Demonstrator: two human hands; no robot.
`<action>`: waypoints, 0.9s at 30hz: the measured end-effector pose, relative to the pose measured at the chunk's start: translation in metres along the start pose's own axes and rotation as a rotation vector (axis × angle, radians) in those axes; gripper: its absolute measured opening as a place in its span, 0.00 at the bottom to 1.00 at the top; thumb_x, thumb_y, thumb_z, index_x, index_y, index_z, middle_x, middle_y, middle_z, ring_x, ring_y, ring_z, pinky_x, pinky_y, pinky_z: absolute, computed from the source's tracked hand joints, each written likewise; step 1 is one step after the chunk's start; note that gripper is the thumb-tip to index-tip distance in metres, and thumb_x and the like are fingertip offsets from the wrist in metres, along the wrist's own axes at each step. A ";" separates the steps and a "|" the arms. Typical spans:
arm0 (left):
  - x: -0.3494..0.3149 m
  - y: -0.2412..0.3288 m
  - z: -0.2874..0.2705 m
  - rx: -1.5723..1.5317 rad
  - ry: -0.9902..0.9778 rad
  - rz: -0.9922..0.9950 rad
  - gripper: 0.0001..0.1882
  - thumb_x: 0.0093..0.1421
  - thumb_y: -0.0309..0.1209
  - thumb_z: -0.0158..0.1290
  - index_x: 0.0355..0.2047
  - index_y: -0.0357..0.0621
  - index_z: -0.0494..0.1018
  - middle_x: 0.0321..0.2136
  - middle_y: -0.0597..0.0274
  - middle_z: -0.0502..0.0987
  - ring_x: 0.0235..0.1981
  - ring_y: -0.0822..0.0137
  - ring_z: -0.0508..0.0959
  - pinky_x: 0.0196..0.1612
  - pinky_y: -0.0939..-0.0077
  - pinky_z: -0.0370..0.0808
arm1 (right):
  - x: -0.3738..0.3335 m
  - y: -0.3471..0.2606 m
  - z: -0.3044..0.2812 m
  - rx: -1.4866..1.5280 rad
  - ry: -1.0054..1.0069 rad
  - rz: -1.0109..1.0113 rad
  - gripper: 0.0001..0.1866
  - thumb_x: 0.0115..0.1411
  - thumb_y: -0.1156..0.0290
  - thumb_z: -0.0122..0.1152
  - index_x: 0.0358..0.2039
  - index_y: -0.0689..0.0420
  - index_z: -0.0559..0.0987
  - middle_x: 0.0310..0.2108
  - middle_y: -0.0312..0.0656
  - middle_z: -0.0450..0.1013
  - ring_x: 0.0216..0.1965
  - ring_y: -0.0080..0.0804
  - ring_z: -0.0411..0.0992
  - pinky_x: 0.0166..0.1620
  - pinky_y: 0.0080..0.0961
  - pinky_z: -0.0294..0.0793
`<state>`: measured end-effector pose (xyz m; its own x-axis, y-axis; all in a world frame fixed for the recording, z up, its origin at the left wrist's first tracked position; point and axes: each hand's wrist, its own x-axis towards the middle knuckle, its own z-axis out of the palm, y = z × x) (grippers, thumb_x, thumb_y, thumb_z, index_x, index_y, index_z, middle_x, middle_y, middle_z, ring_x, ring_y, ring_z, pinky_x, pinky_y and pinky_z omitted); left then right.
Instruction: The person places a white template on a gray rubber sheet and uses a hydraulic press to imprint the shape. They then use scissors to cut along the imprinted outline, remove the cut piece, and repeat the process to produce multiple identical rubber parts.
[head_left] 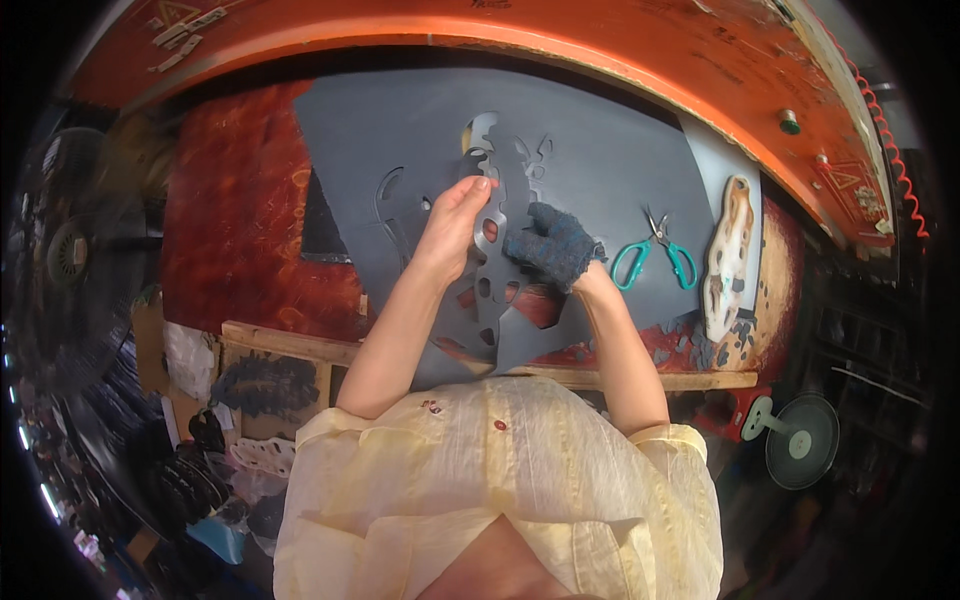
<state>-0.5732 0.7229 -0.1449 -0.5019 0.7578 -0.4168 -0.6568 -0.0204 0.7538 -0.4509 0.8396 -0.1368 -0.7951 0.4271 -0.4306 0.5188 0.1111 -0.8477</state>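
My bare left hand [455, 225] is closed, its thumb pressed on a long grey cut-out piece [487, 262] with rounded holes and a wavy edge. That piece runs from above the hand down toward my body. Just right of it is my right hand [550, 245], in a dark knitted glove. Its fingers are curled over the work, and whatever they grip is hidden. Beneath both hands lies a large dark grey sheet [610, 150] with curved cut lines and openings. A pair of scissors [658, 235] with teal handles rests on the sheet to the right, blades partly spread.
A white and brown, holed mould-like form [728, 260] lies at the right, with dark scraps [700, 348] near it. An orange machine beam [600, 50] spans the far side. The reddish table [235, 220] shows at left. A fan [800, 440] stands at lower right.
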 end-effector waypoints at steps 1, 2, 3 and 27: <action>-0.002 0.002 -0.002 0.018 0.040 0.016 0.15 0.66 0.41 0.46 0.37 0.42 0.72 0.30 0.72 0.71 0.26 0.80 0.67 0.26 0.85 0.64 | 0.003 0.000 0.002 -0.047 0.018 -0.002 0.22 0.50 0.61 0.64 0.40 0.63 0.76 0.30 0.45 0.76 0.31 0.29 0.74 0.35 0.26 0.72; -0.003 0.004 -0.003 0.034 0.080 0.011 0.15 0.65 0.42 0.47 0.37 0.42 0.72 0.29 0.72 0.70 0.26 0.79 0.67 0.26 0.85 0.63 | 0.005 -0.001 0.004 -0.081 0.035 -0.031 0.22 0.50 0.60 0.64 0.40 0.63 0.76 0.30 0.46 0.76 0.31 0.30 0.74 0.35 0.26 0.72; -0.002 0.004 -0.005 0.045 0.095 0.035 0.15 0.65 0.42 0.47 0.36 0.42 0.72 0.28 0.72 0.70 0.26 0.79 0.66 0.26 0.85 0.63 | 0.007 -0.001 0.007 -0.048 0.042 -0.017 0.22 0.50 0.60 0.64 0.39 0.64 0.76 0.29 0.46 0.76 0.30 0.31 0.74 0.35 0.26 0.72; 0.026 0.009 -0.015 0.689 0.053 0.090 0.28 0.65 0.54 0.38 0.35 0.40 0.73 0.29 0.63 0.73 0.25 0.73 0.72 0.29 0.79 0.69 | 0.021 0.011 -0.021 0.058 -0.053 -0.005 0.07 0.53 0.69 0.58 0.28 0.60 0.79 0.25 0.36 0.72 0.27 0.21 0.70 0.28 0.24 0.69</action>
<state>-0.6003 0.7324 -0.1564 -0.5760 0.7395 -0.3483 -0.1134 0.3497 0.9300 -0.4553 0.8685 -0.1488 -0.8139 0.3780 -0.4412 0.4971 0.0598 -0.8657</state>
